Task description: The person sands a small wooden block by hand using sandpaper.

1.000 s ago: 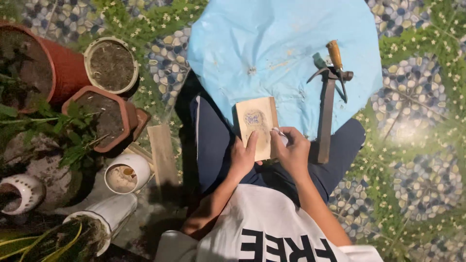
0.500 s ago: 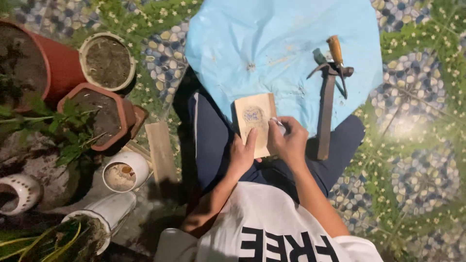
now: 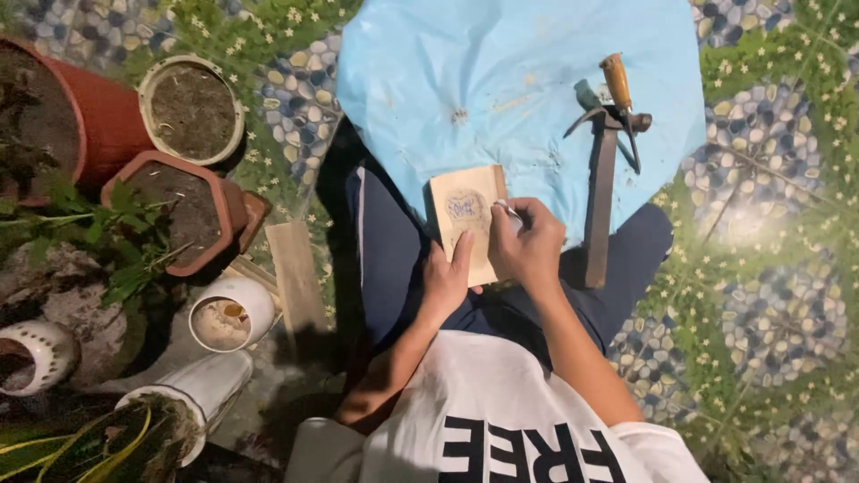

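Observation:
A small pale wooden block with a blue drawing on its face rests on my lap, at the near edge of a light blue sheet. My left hand lies flat on the block's lower left part and holds it steady. My right hand is closed around a thin tool whose tip touches the block near the drawing. A claw hammer lies on the sheet to the right of my right hand, with a wooden-handled tool across its head.
Terracotta pots with soil and plants stand at the left, with white pots below them. A wooden plank lies beside my left leg. The floor is patterned with pebbles and leaves.
My right hand has shifted a little left and down over the block. The left hand and the block stay in place.

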